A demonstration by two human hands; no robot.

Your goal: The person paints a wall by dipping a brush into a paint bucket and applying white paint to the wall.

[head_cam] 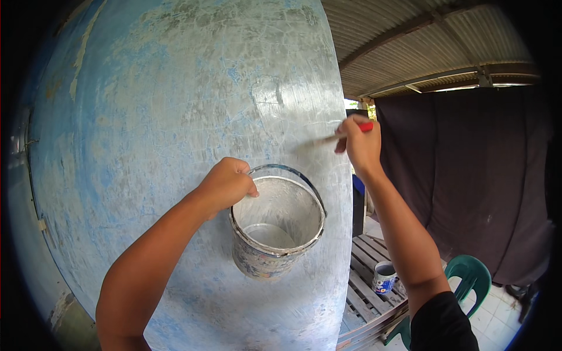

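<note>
My left hand (228, 182) grips the rim of a paint-stained plastic bucket (259, 259) at its upper left, near the black handle (303, 175). The bucket is tilted toward me, and a little pale liquid (268, 235) lies in its bottom. In my right hand (362, 140) is a paintbrush (327, 139) with a red handle end. Its bristles are blurred and lie at or close to the wall; contact cannot be made out. The blue wall (184, 118) is worn and streaked with grey-white, with a wet-looking shiny patch above the brush.
Right of the wall's edge, a slatted wooden bench (366, 281) carries a small paint can (384, 277). A green plastic chair (472, 281) stands on the tiled floor (498, 316). Behind them hangs a dark cloth (474, 175), under a corrugated roof (404, 26).
</note>
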